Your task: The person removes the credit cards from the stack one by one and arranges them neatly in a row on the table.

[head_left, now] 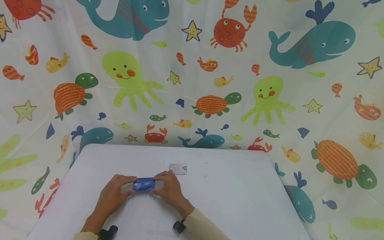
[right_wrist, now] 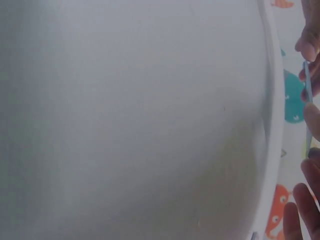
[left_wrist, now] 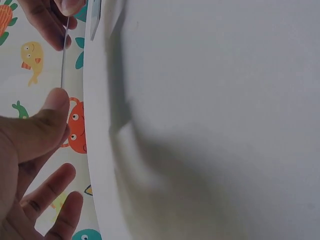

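A blue card (head_left: 144,184) with pale lettering is held up between both hands above the white table. My left hand (head_left: 115,191) pinches its left end between thumb and fingers. At the opposite end my right hand (head_left: 169,188) pinches it the same way. In the left wrist view the card (left_wrist: 64,60) shows edge-on as a thin line, with the left thumb (left_wrist: 52,107) on its near end. The right wrist view catches the card (right_wrist: 308,82) edge-on too. A second card, pale grey (head_left: 180,169), lies flat on the table just beyond the right hand.
The white table (head_left: 240,193) stretches out to the right of the hands. Behind it hangs a cloth (head_left: 186,90) printed with sea animals. Dark straps with small devices (head_left: 179,227) sit at both wrists.
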The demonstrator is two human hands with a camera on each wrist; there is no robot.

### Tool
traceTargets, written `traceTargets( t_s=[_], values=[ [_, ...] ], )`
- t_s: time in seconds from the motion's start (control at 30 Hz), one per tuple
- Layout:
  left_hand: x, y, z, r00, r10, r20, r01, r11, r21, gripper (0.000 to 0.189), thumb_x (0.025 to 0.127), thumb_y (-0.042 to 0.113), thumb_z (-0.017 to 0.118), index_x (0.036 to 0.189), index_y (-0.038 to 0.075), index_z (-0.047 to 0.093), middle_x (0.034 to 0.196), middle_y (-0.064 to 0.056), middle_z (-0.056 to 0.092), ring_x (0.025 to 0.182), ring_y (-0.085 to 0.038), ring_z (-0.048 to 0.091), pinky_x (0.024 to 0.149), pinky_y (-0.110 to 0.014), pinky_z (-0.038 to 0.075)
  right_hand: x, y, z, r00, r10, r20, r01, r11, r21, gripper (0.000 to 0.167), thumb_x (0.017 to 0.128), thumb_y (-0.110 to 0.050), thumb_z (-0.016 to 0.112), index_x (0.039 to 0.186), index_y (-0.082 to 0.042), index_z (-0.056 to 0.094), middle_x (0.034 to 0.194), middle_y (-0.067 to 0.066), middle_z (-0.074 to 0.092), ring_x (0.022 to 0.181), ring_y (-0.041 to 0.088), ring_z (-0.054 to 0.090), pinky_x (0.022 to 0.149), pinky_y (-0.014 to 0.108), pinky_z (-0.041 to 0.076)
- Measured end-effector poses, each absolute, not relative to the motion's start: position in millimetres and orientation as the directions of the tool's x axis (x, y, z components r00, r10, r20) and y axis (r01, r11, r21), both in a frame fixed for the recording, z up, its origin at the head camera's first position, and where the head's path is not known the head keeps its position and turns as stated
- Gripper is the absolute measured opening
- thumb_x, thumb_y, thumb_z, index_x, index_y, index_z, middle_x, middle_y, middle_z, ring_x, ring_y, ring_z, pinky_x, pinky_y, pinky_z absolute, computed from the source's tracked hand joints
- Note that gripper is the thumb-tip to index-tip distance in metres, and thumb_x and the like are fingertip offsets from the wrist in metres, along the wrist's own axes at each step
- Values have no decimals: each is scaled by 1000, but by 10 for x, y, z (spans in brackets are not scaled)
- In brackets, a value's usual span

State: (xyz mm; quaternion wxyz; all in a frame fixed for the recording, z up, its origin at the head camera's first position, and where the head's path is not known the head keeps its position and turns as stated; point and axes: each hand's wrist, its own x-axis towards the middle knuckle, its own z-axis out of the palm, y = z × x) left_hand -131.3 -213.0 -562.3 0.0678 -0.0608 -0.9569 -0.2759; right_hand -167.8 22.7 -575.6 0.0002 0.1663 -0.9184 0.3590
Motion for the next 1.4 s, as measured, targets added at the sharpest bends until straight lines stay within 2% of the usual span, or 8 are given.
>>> traceTargets(
  t_s=[0.43,0.93,1.4],
  values=[
    [-1239,-2254,-5620,-990,69,126,125,843,524,55,83,12,91,135,13,73,129,-9,75,126,-36,63,106,-64,53,-1629,65,-5789,-947,-301,115,-300,694,-654,48,80,-39,94,125,-29,80,120,-16,72,112,1,56,95,20,52],
    [-1191,-2435,-5579,-997,51,65,77,851,520,55,83,9,90,135,11,73,130,-14,74,127,-42,60,106,-69,50,-1579,-139,-5759,-947,-303,109,-296,686,-665,46,79,-37,95,123,-28,81,116,-17,72,110,-1,56,96,17,53],
    [-1149,-2594,-5568,-999,40,14,41,845,533,52,84,11,89,133,11,74,129,-17,73,126,-45,61,104,-71,49,-1587,-302,-5832,-937,-319,140,-333,705,-626,46,78,-40,95,121,-30,81,114,-19,73,107,-3,56,93,14,53]
  ],
)
